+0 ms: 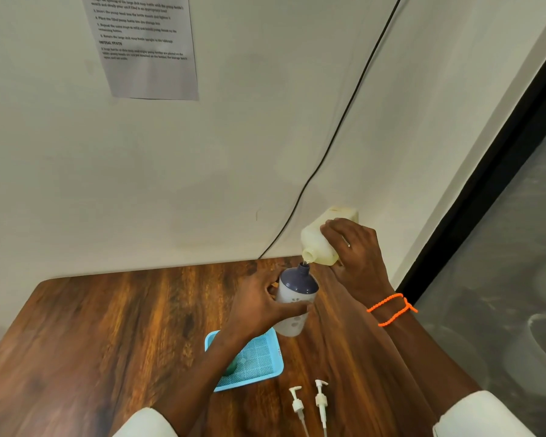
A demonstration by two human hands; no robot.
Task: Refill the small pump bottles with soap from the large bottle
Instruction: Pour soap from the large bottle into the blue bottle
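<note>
My left hand point(259, 305) grips a small pump bottle point(295, 298), white with a dark blue shoulder and an open neck, held above the wooden table point(108, 326). My right hand point(356, 253) holds the large pale yellow soap bottle point(320, 239) tipped over, its open mouth right above the small bottle's neck. Two white pump heads point(311, 405) lie loose on the table near the front edge. A green object, partly hidden by my left forearm, lies in the blue tray point(259, 361).
The blue mesh tray sits on the table under my left forearm. A wall with a taped instruction sheet point(145, 45) and a black cable point(328, 146) stands behind the table. A dark-framed glass panel point(501, 184) borders the right side.
</note>
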